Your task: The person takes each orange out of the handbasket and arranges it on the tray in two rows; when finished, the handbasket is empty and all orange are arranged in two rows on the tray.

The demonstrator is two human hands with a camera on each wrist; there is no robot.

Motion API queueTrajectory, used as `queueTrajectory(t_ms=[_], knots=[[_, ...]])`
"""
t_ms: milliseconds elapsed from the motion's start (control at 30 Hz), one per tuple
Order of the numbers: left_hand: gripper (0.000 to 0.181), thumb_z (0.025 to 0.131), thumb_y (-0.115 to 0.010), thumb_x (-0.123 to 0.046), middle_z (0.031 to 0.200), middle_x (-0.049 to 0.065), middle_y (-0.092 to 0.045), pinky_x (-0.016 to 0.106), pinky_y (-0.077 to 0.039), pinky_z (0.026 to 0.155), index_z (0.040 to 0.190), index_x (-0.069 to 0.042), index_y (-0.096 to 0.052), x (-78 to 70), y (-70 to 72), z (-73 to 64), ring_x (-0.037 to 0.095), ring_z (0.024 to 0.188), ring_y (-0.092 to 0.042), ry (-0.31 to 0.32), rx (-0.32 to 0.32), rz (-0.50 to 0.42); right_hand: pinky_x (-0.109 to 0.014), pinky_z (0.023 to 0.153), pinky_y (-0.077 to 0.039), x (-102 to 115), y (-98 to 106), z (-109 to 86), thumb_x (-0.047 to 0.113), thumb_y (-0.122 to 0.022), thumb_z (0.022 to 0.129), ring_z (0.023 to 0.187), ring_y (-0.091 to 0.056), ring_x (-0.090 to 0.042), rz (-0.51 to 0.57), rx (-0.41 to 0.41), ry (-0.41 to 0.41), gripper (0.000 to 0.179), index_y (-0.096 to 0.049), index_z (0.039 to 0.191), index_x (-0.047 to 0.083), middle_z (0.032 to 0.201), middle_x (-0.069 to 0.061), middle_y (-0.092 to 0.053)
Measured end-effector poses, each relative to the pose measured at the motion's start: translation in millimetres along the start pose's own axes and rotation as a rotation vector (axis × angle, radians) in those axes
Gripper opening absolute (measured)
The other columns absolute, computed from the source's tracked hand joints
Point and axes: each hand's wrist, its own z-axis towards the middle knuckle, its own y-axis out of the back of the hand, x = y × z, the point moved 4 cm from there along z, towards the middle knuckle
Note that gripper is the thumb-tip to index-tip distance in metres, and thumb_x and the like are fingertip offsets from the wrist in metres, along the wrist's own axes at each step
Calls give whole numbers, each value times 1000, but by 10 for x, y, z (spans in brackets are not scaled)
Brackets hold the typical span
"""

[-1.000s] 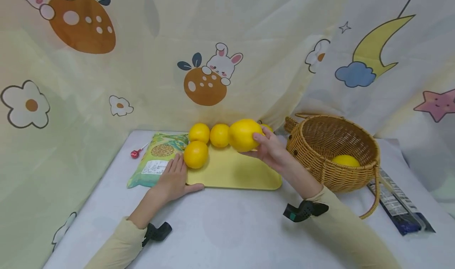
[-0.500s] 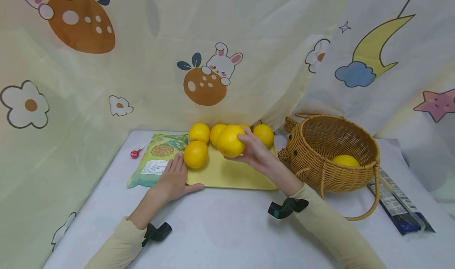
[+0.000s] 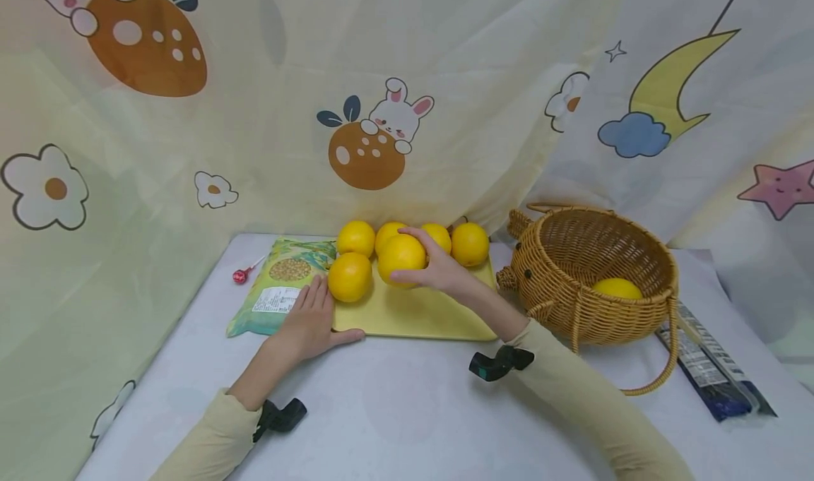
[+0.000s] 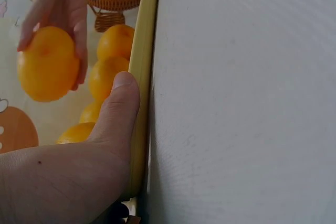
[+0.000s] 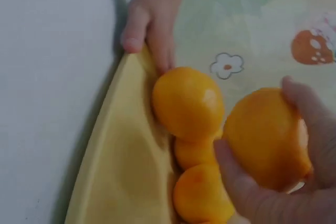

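My right hand (image 3: pixel 445 272) holds an orange (image 3: pixel 402 260) between thumb and fingers, above the yellow tray (image 3: pixel 439 318). In the right wrist view the held orange (image 5: pixel 265 137) is beside and above the row of fruit. Several oranges line the tray's back, and another orange (image 3: pixel 350 277) sits in front of them at the left. My left hand (image 3: pixel 311 325) lies with straight fingers along the tray's left side, fingertips close to that front orange. Its thumb (image 4: pixel 119 111) rests along the tray's front rim in the left wrist view.
A green printed bag (image 3: pixel 280 272) lies left of the tray, with a red lollipop (image 3: pixel 240 276) beyond it. At right stands an animal-shaped wicker basket (image 3: pixel 547 311) with a yellow fruit (image 3: pixel 618 288) inside. Dark flat packages (image 3: pixel 715 375) lie right of the basket. A printed cloth hangs behind.
My right hand has carried the orange leftward and down, from the tray's right side toward the front-left orange. The left hand has stayed in place.
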Motion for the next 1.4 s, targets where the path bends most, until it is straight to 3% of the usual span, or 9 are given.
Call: queueTrajectory(t_ms=[100,233,467,700,933,1133,1267,1400], knots=[[120,81,-48,-79,159,32,-6,57,-8,122,150,12,-10,5,1,-6,44,150,-2,1,0,-2,-38,87,-54,-62,-42,60,36,-81,77,112,-54,-29,-208,-35,14,83,-34,145,33,145,-7,-40],[119,82,-48,-78,159,32,-6,57,-9,122,150,12,-11,7,2,-11,44,150,-3,0,-4,-4,-42,95,-51,-137,-113,140,36,-82,76,115,-52,-29,-295,-33,40,82,-37,145,27,144,-9,-44],[118,82,-48,-77,159,32,-6,57,-9,122,150,12,-11,0,5,-16,44,150,-3,-9,-9,6,-40,90,-53,-194,-199,192,36,-82,76,112,-53,-29,-369,-13,35,82,-38,144,24,143,-10,-45],[118,82,-47,-78,159,31,-8,56,-10,122,150,12,-12,-14,14,-14,44,150,-5,3,-11,30,-45,101,-46,-214,-247,225,33,-82,77,112,-52,-27,-462,-4,60,82,-38,145,18,137,-13,-52],[120,81,-46,-80,159,31,-8,58,-7,122,151,11,-12,-7,19,-16,44,150,-5,17,-5,41,-49,105,-40,-210,-263,207,31,-80,78,122,-44,-31,-492,-24,40,82,-39,148,18,140,-19,-46],[119,81,-46,-80,160,30,-8,60,-3,121,151,10,-12,-1,7,-5,43,150,-3,23,-4,42,-49,110,-39,-189,-257,200,29,-79,80,123,-48,-32,-536,-15,76,86,-33,150,11,142,-22,-47],[120,80,-46,-81,160,30,-8,60,-4,121,151,10,-12,8,-1,-5,43,150,-3,23,-6,32,-51,115,-34,-166,-246,155,34,-79,81,135,-42,-35,-555,-20,61,95,-23,153,9,150,-24,-38],[120,80,-45,-81,160,30,-7,60,-3,121,151,10,-12,11,-2,-5,43,150,-3,21,-6,27,-55,114,-34,-85,-202,-76,41,-76,82,141,-35,-37,-577,-47,75,101,-13,156,13,157,-22,-23]])
